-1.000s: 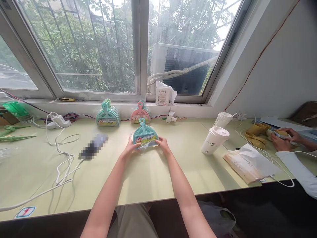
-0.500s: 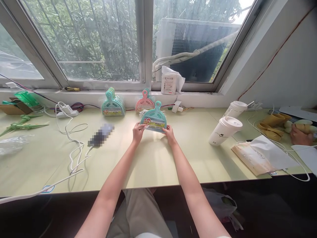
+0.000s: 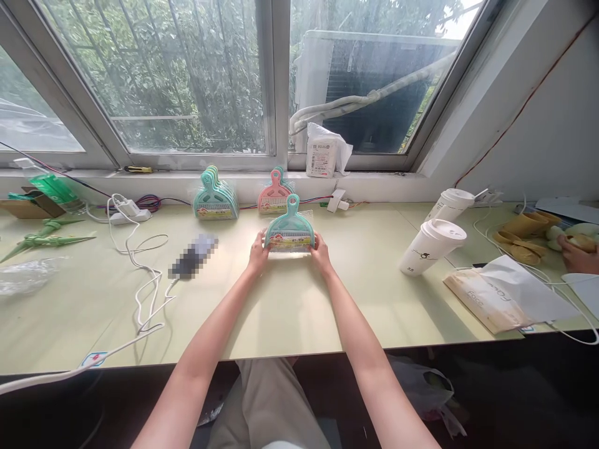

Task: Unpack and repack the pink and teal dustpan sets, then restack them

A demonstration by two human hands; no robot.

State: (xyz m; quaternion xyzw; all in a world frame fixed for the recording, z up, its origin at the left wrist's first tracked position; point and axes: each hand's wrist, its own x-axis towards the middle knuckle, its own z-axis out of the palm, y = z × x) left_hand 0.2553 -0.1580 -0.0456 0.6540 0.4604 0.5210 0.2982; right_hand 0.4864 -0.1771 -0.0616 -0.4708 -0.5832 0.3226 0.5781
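A teal dustpan-and-brush set (image 3: 291, 223) in clear plastic wrap stands upright at the middle of the table, handle up. My left hand (image 3: 258, 255) grips its lower left edge. At its lower right edge, the fingers of my right hand (image 3: 321, 254) are closed on the same set. Just behind it stand a pink dustpan-and-brush set (image 3: 275, 192) and teal ones, against the wall. Further left, a row of several teal sets (image 3: 215, 199) also stands upright.
On the right are two white paper cups (image 3: 431, 248) and a tissue pack (image 3: 489, 299). Another person's hand (image 3: 579, 252) shows at the far right. To the left lie a blurred phone (image 3: 193, 257) and its white cable (image 3: 152, 312). A wrapped box (image 3: 322, 153) sits on the sill.
The teal set has come down from a tilted position to upright on the table, shifting slightly left. Both hands have kept hold of it. The view has shifted slightly.
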